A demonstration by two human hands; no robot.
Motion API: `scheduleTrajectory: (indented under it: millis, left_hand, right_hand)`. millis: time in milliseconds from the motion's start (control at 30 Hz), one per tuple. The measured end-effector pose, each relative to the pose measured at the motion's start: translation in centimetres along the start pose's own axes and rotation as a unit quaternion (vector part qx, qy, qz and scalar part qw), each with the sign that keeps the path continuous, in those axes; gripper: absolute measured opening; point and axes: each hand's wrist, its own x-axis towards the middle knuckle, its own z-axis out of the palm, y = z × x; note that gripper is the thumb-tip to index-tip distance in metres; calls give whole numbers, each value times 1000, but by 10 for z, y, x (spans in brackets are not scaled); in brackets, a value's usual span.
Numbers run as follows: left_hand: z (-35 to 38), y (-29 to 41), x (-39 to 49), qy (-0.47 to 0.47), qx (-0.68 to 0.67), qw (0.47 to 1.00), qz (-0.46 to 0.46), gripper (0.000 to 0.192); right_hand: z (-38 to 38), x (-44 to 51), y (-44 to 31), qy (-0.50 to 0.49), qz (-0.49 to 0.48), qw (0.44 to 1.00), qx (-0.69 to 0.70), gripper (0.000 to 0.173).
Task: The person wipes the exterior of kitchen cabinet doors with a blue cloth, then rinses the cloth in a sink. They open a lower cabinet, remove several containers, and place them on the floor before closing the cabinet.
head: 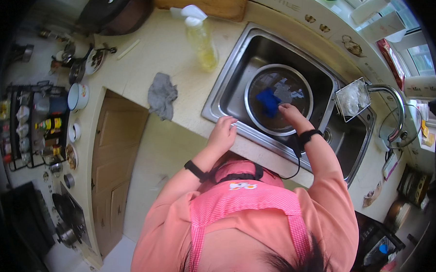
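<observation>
In the larger bowl of the stainless steel sink [239, 75] sits a round metal basin [247, 97] of water, with window light reflected on its surface. My right hand [291, 115] reaches over the basin's near right side and pinches the edge of a blue cloth [268, 101]. The cloth is bunched and lies in the water. My left hand [223, 133] is at the sink's near left rim, fingers loosely spread with nothing in them. Whether it rests on the rim cannot be told.
A grey rag [162, 96] lies at the counter's front edge. Behind it stands a spray bottle [203, 44] of yellow liquid. Right of the basin are a wire caddy [352, 99], the curved faucet [399, 111] and a glass lid [407, 135]. A wooden board [202, 2] leans at the back.
</observation>
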Motion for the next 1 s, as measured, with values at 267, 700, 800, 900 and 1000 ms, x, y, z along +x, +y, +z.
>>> scheduleTrajectory:
  millis: [267, 700, 800, 900, 1000]
  left_hand:
    - [7, -23, 48, -46, 110, 986, 113, 18]
    - [16, -34, 69, -95, 180, 972, 114, 17]
    - [15, -33, 68, -100, 184, 972, 110, 18]
    - [14, -33, 68, -112, 188, 971, 95, 18]
    - [14, -33, 68, -105, 187, 971, 105, 19]
  right_hand:
    - [27, 93, 75, 137, 71, 969, -195, 45]
    - [40, 85, 45, 20, 65, 968, -241, 45]
    - [34, 81, 43, -12, 60, 965, -253, 45]
    - [15, 73, 48, 204, 121, 924, -300, 42]
    - [24, 73, 47, 45, 72, 866, -492, 40]
